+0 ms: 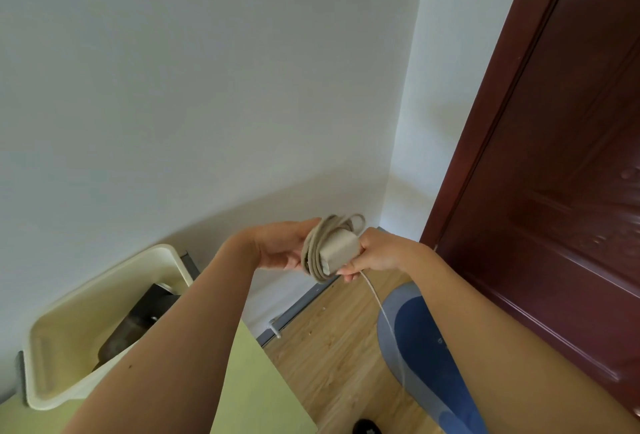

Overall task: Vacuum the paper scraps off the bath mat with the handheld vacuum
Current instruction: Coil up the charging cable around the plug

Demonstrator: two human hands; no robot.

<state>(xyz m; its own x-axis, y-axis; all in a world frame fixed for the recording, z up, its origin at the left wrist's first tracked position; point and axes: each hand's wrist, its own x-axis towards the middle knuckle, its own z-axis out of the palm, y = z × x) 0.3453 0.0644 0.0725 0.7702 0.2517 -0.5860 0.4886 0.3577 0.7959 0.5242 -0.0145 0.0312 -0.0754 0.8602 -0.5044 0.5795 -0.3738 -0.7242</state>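
Right hand (377,253) is pinching a boxy white charger block (341,250) wrapped in beige coiled cord (312,253). Left hand (277,244) is relaxed, fingers straight against the coil.

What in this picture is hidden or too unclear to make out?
Head view:
- Dark object in the cream bin: left arm covers part; unidentifiable.
- Bath mat: right arm hides much; any scraps too small to tell.
- Black thing: cut by bottom edge.
- Left hand: finger ends behind the coiled cable round the charger.

Cream tub (69,347), seemingly on green tabletop (252,381); maroon door (554,156) beyond.
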